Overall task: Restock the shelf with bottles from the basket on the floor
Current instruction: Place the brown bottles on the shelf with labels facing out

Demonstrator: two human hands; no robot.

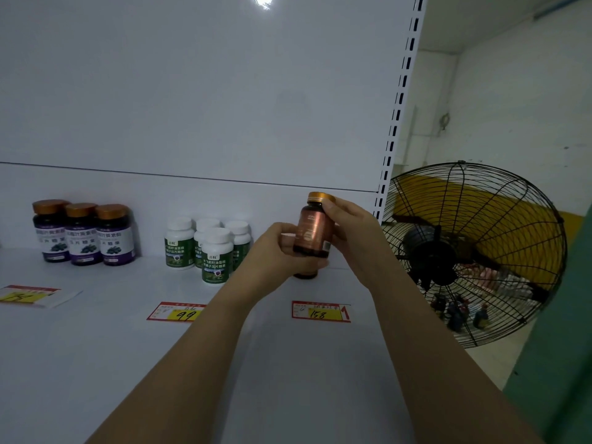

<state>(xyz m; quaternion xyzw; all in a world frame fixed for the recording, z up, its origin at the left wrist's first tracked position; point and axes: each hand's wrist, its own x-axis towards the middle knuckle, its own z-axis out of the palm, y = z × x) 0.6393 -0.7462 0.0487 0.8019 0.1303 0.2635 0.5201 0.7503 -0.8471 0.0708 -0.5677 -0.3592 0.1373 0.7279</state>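
White shelf (96,341) carries purple-labelled bottles (84,233) and green-labelled bottles (208,248); above it, left hand (275,248) and right hand (352,230) both grip one copper-labelled bottle (312,233).

Left arm (192,347) and right arm (416,331) extend forward, converging. Left hand (272,251) grips the bottle (312,233) low on its body; right hand (350,229) holds its side, thumb on the cap.
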